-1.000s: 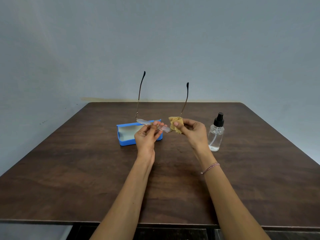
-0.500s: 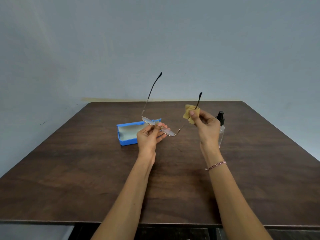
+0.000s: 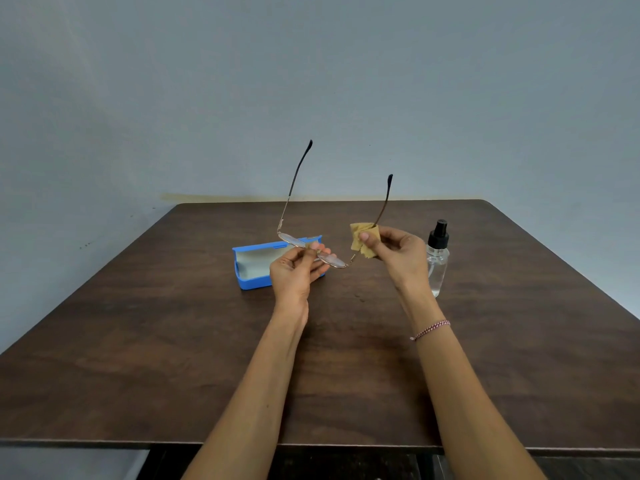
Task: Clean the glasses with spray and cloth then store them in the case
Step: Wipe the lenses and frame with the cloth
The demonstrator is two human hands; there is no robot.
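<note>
Pinching glasses (image 3: 332, 259), left hand (image 3: 294, 275) raised; right hand (image 3: 401, 254) pinching cloth (image 3: 365, 252) on temple (image 3: 384, 206).

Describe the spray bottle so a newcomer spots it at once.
Start at the dark wooden table. On its right side, just past the right hand, stands the spray bottle. It alone is clear and upright with a black pump top; the blue case lies flat, left.

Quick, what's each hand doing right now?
Left hand: pinching the glasses near the bridge.
Right hand: pinching the cloth around one arm of the glasses.
</note>
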